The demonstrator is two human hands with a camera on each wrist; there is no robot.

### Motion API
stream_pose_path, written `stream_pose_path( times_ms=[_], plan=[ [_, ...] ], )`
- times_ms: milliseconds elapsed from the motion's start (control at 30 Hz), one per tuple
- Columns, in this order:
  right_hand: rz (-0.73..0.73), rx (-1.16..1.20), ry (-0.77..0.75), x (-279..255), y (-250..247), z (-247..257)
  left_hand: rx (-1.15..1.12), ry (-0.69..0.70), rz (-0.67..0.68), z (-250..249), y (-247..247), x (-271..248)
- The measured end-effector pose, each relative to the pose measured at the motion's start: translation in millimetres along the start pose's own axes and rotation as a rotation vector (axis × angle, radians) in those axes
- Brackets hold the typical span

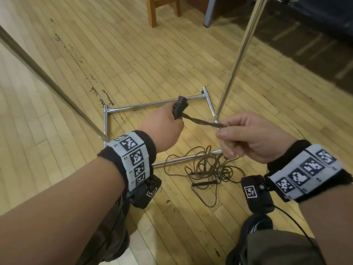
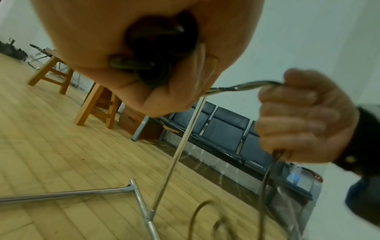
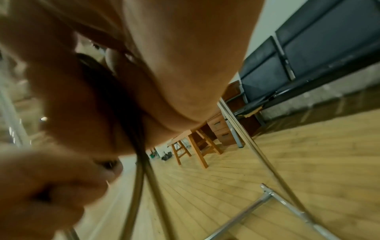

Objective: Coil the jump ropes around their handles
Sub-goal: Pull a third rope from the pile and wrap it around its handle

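My left hand (image 1: 174,116) grips the black jump rope handles (image 1: 179,109) upright above the floor; their butt ends (image 2: 156,53) show inside the fist in the left wrist view. Twisted brown rope strands (image 1: 202,122) run taut from the handles to my right hand (image 1: 222,130), which pinches them between thumb and forefinger. Below that hand the strands (image 3: 141,170) drop to a loose tangled pile of rope (image 1: 206,165) on the wooden floor. A short dark stick-like piece (image 1: 204,183) lies in the pile.
A chrome rack base (image 1: 158,105) lies flat on the floor under my hands, with its upright pole (image 1: 240,52) rising between them. A brown bar (image 1: 47,81) slants in from the left. A wooden stool (image 1: 152,10) and dark bench seats (image 2: 226,129) stand behind.
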State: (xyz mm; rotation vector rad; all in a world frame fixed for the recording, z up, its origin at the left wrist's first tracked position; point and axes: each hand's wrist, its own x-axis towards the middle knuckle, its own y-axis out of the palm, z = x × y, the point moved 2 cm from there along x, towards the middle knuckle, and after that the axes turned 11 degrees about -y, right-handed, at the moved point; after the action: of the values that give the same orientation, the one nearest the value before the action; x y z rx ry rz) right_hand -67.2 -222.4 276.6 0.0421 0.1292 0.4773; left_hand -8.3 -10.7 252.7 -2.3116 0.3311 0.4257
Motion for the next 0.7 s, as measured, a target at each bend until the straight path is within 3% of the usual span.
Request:
stream_pose_path(
  times_ms=[67, 133, 167, 233, 267, 300, 400, 500, 600, 700],
  plan=[
    [0.025, 0.122, -0.066, -3.5, -5.6, 10.2, 0.031, -0.019, -0.033, 1.8, -3.9, 1.9],
    [-0.12, 0.074, -0.031, -1.9, -15.8, 8.1, 0.013, -0.041, -0.034, 3.3, -10.9, 2.2],
    [-0.264, -0.082, 0.038, -0.6, -24.5, 1.6, -0.006, -0.042, -0.025, 3.4, -13.3, 1.6],
    [-0.518, -0.613, 0.262, -4.7, -45.3, -11.8, -0.012, -0.027, 0.0, -0.1, -13.1, -4.4],
    [-0.538, -0.814, 0.33, -6.6, -45.5, -12.8, -0.001, -0.013, 0.017, -3.3, -10.7, -8.7],
    [-0.512, -0.879, 0.305, -5.8, -41.1, -11.4, 0.011, 0.001, 0.039, -6.2, -6.8, -12.4],
    [-0.338, -0.678, 0.087, 5.3, -12.1, -7.4, 0.001, 0.019, 0.133, -14.4, 7.7, -20.3],
    [-0.189, -0.574, 0.055, 16.0, 17.4, -15.1, -0.051, 0.038, 0.214, -24.4, 16.7, -23.4],
    [-0.271, -0.466, 0.063, 21.1, 28.9, -21.3, -0.122, 0.006, 0.205, -26.7, 14.4, -19.8],
    [-0.356, -0.366, 0.086, 23.2, 32.9, -28.5, -0.044, -0.014, 0.1, -23.3, 9.0, -13.0]
  ],
)
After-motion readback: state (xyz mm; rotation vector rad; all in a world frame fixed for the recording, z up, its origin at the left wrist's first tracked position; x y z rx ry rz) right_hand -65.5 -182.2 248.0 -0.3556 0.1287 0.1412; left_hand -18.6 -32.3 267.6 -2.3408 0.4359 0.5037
